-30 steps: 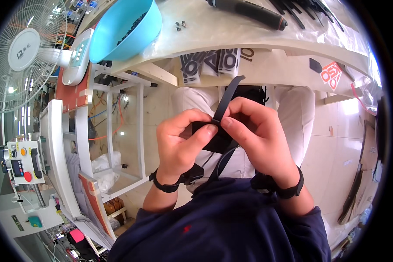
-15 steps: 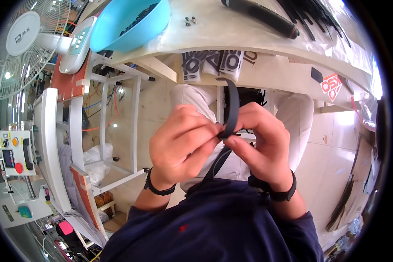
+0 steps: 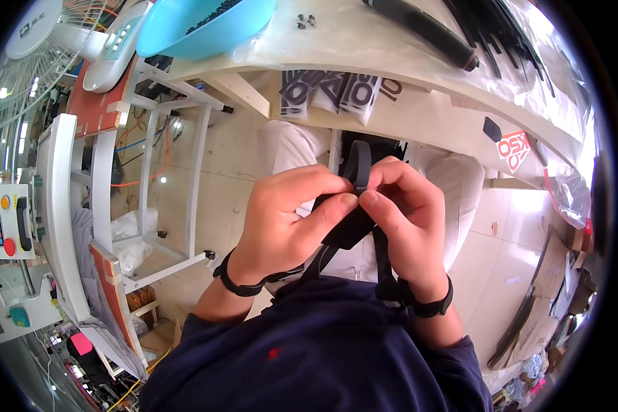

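A flat black strap [image 3: 363, 163] is bent into a narrow upright loop above my lap. Its two ends come together between my fingertips, where the join itself is hidden. My left hand [image 3: 281, 216] pinches the strap from the left, thumb and forefinger pressed together. From the other side my right hand [image 3: 413, 220] grips it the same way, the two thumb tips almost touching. Below them something black [image 3: 348, 230] hangs over my lap, too dark to make out.
On the table [image 3: 336, 51] ahead stand a blue bowl [image 3: 206, 38] of small black parts, several small metal pieces [image 3: 306, 21], a black cylindrical tool [image 3: 426, 33] and a bundle of black strips [image 3: 505, 41]. Printed packets [image 3: 329, 93] sit beneath its edge. A white frame [image 3: 196, 172] and fan [image 3: 41, 62] are left.
The strap's free end, which curved up loose, has been folded down so the strap forms a closed loop. Both hands have shifted slightly away from my body, and the view has moved a little.
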A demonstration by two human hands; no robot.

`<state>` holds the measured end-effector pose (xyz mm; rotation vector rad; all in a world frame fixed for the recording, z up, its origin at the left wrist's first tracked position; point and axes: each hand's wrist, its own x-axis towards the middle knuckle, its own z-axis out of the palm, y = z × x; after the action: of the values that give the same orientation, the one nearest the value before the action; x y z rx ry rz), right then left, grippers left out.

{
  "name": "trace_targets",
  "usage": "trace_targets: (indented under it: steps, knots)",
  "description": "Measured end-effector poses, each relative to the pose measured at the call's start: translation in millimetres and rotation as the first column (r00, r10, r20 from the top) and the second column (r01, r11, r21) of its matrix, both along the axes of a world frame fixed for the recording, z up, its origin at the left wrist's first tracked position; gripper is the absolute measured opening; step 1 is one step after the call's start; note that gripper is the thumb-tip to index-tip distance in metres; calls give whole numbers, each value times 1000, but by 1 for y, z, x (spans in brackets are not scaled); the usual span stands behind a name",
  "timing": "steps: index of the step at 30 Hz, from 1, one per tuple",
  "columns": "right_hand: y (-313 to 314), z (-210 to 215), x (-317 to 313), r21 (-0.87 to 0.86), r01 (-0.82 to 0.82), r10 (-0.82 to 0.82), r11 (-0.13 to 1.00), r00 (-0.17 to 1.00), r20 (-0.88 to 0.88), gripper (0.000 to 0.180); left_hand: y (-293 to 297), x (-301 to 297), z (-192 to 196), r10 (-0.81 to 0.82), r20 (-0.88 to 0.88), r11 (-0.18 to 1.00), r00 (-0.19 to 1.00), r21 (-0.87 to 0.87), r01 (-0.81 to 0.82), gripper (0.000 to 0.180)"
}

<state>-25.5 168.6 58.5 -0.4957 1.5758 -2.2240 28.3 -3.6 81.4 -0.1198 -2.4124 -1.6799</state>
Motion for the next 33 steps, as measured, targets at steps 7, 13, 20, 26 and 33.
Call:
trace_targets:
  steps: [7,13,20,26,33]
  knots:
    - [1,4,0,153,-69,41,986,984,176,12,2,2,-8,73,121,992,990,90,-85,12]
    - [-5,-1,3,259,86,-63,962,994,-94,11,0,1,-14,88,245,979,966,158,-129,17]
    - [-6,-1,3,196,297,-168,935,855,-491,17,1,1,-23,71,-79,995,994,79,-65,12]
    - [0,-11,1,-36,357,-245,933,562,-790,29,-3,-4,-13,-120,-538,959,834,-280,-42,31]
    - [12,-11,10,-69,284,-222,956,551,-804,36,0,5,-1,-233,-675,855,700,-485,-184,21]
